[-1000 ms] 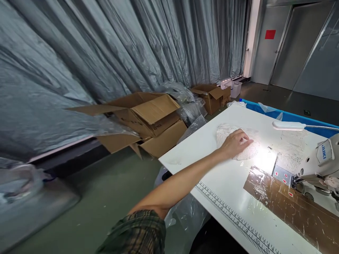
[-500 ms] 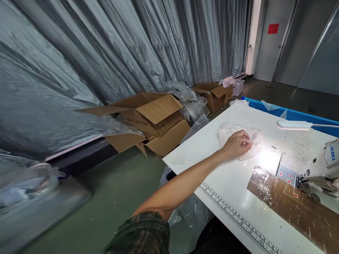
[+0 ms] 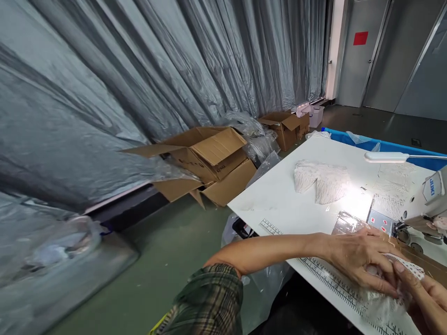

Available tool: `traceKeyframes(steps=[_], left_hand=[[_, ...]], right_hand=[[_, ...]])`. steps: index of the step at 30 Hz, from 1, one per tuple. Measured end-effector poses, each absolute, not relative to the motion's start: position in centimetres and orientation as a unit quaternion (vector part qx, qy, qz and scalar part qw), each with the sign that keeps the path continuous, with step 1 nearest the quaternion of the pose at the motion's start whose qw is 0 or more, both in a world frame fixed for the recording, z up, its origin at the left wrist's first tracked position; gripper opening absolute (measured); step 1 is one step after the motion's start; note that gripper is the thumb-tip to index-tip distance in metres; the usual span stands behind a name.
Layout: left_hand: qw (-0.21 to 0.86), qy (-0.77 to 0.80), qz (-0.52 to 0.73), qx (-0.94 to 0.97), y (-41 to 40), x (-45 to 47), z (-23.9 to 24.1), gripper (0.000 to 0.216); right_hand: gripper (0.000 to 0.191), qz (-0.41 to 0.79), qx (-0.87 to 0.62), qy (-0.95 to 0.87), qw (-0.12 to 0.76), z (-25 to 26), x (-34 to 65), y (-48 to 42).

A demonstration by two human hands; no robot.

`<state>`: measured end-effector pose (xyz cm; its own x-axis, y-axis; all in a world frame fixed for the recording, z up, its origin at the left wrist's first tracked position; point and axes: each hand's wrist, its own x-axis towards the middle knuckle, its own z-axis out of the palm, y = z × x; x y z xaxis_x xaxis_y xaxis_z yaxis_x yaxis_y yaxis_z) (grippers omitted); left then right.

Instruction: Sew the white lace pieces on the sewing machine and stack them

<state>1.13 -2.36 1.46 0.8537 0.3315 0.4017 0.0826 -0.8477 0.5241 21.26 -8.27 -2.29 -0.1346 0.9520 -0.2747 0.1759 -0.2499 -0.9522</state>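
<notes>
My left hand [image 3: 363,258] is at the table's front edge, its fingers curled over a piece of white lace fabric [image 3: 407,266]. My right hand [image 3: 421,291], partly cut off by the frame's edge, pinches the same lace from the other side. The fabric hangs bunched and blurred between and below my hands, so its full shape is hidden. Another white lace piece [image 3: 328,181], notched along its near edge, lies flat farther back on the white table [image 3: 279,200]. Just beyond my hands is the sewing machine [image 3: 428,204].
Brown shiny board [image 3: 349,223] lies beside the machine, partly under my hands. A white lamp arm [image 3: 386,157] crosses above more lace [image 3: 391,186]. A printed ruler [image 3: 324,279] runs along the front edge. Open cardboard boxes [image 3: 216,158] and plastic bags stand left on the floor.
My left hand has left the lace piece at the back and come toward me and right. My right hand has entered view, and both now hold another lace piece.
</notes>
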Motion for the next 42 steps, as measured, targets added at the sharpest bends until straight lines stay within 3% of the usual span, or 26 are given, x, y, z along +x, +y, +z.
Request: traceKeyframes(steps=[3, 6, 14, 17, 23, 28, 34, 38, 42], left_hand=[[0.311, 0.068, 0.234, 0.919, -3.3, 1.1, 1.9, 0.007], [0.388, 0.078, 0.168, 0.903, -4.0, 0.4, 2.2, 0.021], [0.46, 0.169, 0.147, 0.859, -2.5, -0.6, 2.0, 0.026], [0.382, 0.207, 0.132, 0.891, -0.1, -1.0, 2.2, 0.025], [0.056, 0.275, 0.152, 0.948, 2.9, -0.7, 0.4, 0.024], [0.046, 0.124, 0.163, 0.978, 2.1, 0.4, -1.3, 0.031], [0.039, 0.104, 0.155, 0.982, 1.5, 0.1, -1.4, 0.044], [0.133, 0.163, 0.22, 0.953, 1.2, -0.2, -1.0, 0.048], [0.438, 0.268, 0.239, 0.824, 0.7, -0.5, 0.0, 0.061]], right_hand=[[0.055, 0.624, -0.575, -0.41, 0.336, -0.1, 21.4, -11.3], [0.059, 0.629, -0.585, -0.385, 0.337, 1.9, 21.7, -12.8], [0.052, 0.504, -0.611, -0.557, 0.251, 1.9, 25.3, -9.9], [0.054, 0.392, -0.641, -0.601, 0.271, 1.7, 26.1, -7.4], [0.037, 0.246, -0.72, -0.615, 0.208, 1.6, 26.2, -5.0], [0.038, 0.246, -0.706, -0.63, 0.213, 0.7, 26.5, -4.5], [0.045, 0.303, -0.684, -0.607, 0.27, 0.0, 28.1, -4.8], [0.052, 0.462, -0.658, -0.507, 0.312, 1.0, 26.5, -5.6], [0.063, 0.578, -0.621, -0.412, 0.333, 2.5, 22.5, -5.9]])
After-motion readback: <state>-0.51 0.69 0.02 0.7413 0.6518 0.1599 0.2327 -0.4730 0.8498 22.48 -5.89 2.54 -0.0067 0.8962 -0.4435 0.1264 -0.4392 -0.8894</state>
